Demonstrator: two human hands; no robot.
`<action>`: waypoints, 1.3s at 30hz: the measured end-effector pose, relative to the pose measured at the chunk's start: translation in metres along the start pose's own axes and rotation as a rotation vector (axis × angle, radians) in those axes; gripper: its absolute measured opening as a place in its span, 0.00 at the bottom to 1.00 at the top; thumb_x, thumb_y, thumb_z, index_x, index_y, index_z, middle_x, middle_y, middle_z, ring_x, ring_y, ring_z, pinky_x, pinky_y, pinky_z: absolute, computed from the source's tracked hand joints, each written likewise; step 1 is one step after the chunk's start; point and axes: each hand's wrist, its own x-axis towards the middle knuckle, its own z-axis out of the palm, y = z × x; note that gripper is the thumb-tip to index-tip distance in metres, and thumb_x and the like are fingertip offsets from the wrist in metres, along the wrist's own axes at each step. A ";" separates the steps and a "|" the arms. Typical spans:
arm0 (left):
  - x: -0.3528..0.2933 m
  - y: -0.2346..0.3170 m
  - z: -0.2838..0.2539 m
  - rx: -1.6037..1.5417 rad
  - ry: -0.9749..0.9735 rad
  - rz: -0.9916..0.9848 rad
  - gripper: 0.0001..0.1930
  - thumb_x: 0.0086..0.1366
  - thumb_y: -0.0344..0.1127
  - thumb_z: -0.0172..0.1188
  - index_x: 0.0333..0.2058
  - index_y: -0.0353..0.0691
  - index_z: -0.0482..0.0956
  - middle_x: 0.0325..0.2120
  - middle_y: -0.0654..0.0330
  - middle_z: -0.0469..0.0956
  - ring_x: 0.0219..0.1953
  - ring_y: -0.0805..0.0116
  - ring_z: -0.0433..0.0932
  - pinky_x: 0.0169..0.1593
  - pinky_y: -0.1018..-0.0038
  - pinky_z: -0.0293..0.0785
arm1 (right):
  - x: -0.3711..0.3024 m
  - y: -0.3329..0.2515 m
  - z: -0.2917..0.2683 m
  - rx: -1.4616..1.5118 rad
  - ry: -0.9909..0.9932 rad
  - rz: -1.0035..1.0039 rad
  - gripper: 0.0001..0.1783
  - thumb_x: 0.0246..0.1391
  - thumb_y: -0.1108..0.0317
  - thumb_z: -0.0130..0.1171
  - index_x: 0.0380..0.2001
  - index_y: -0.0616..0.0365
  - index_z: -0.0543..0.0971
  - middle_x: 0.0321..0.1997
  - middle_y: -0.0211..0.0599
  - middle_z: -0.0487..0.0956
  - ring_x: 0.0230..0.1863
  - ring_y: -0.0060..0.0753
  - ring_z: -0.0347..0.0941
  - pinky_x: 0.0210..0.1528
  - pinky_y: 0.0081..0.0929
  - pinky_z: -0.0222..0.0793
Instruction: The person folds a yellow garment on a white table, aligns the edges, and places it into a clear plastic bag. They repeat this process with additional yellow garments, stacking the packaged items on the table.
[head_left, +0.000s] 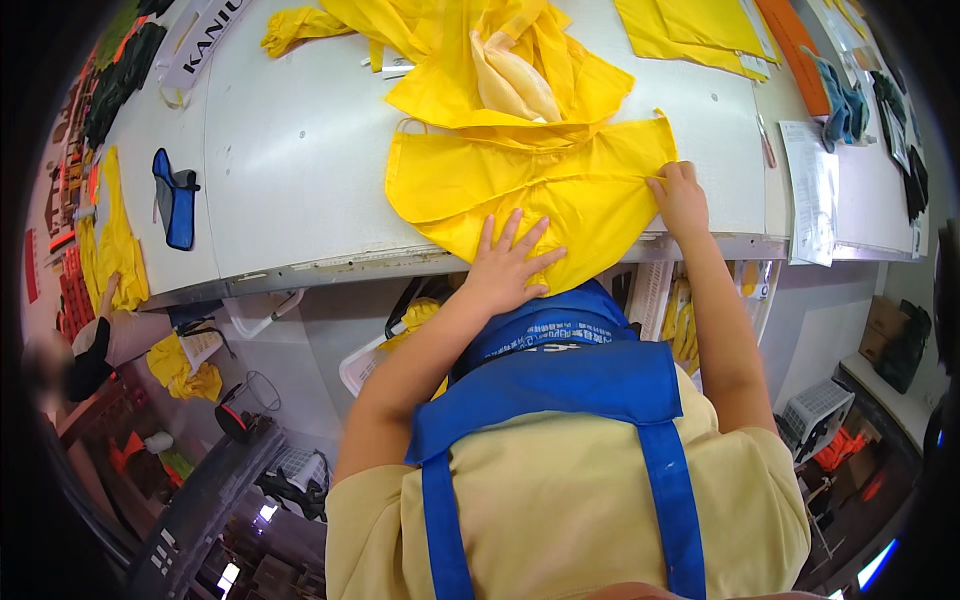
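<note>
A thin yellow garment (450,185) lies on the white table and drapes over its near edge toward my lap. Several folds and a seam run across it, and a pale lining (515,80) shows farther up. My left hand (512,265) rests flat on the lower part with its fingers spread. At the right side, my right hand (686,205) pinches the garment's edge between thumb and fingers. The far end of the garment runs out of view at the top.
Folded yellow fabric (690,35) lies at the far right, near a white paper sheet (808,185) and a blue glove (843,105). A blue-and-black pouch (178,205) sits on the left. Beyond it, another person's hand (110,290) touches a yellow garment (118,240).
</note>
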 end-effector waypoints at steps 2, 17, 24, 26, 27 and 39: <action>-0.002 0.003 0.001 0.003 -0.074 -0.049 0.31 0.58 0.53 0.58 0.61 0.66 0.63 0.66 0.59 0.53 0.68 0.48 0.47 0.69 0.53 0.37 | -0.010 -0.039 -0.016 0.000 0.110 0.093 0.18 0.51 0.63 0.60 0.44 0.57 0.73 0.46 0.49 0.73 0.42 0.52 0.73 0.46 0.42 0.70; -0.031 -0.090 -0.037 -1.405 0.710 -1.149 0.31 0.56 0.21 0.60 0.57 0.28 0.57 0.51 0.49 0.70 0.48 0.64 0.73 0.55 0.72 0.66 | -0.094 -0.135 0.055 -0.011 -0.208 -0.490 0.39 0.44 0.36 0.59 0.61 0.25 0.65 0.72 0.35 0.50 0.73 0.57 0.36 0.65 0.70 0.29; 0.012 0.004 -0.076 -0.838 0.263 -0.404 0.17 0.58 0.26 0.57 0.47 0.34 0.71 0.41 0.51 0.77 0.39 0.63 0.78 0.43 0.70 0.74 | -0.094 -0.128 0.064 0.008 -0.213 -0.484 0.35 0.48 0.42 0.58 0.60 0.32 0.67 0.69 0.34 0.58 0.71 0.53 0.43 0.66 0.68 0.28; 0.043 0.014 -0.040 -0.606 0.065 -0.252 0.21 0.60 0.39 0.58 0.51 0.37 0.71 0.44 0.47 0.75 0.40 0.50 0.76 0.46 0.65 0.72 | -0.096 -0.120 0.070 -0.016 -0.345 -0.475 0.33 0.49 0.48 0.58 0.59 0.39 0.68 0.64 0.36 0.65 0.68 0.53 0.49 0.67 0.65 0.33; 0.048 0.010 -0.035 -0.566 0.028 -0.258 0.22 0.60 0.40 0.57 0.51 0.37 0.70 0.44 0.47 0.75 0.41 0.50 0.76 0.46 0.64 0.72 | -0.092 -0.113 0.065 0.082 -0.379 -0.521 0.32 0.48 0.52 0.59 0.58 0.42 0.69 0.62 0.38 0.66 0.66 0.52 0.52 0.67 0.62 0.37; 0.071 -0.012 0.003 -0.038 0.113 -0.078 0.39 0.56 0.42 0.62 0.65 0.49 0.55 0.64 0.55 0.56 0.68 0.56 0.49 0.68 0.56 0.38 | -0.030 -0.032 0.011 1.589 0.065 0.574 0.26 0.55 0.66 0.59 0.54 0.67 0.67 0.47 0.42 0.75 0.46 0.29 0.73 0.43 0.25 0.71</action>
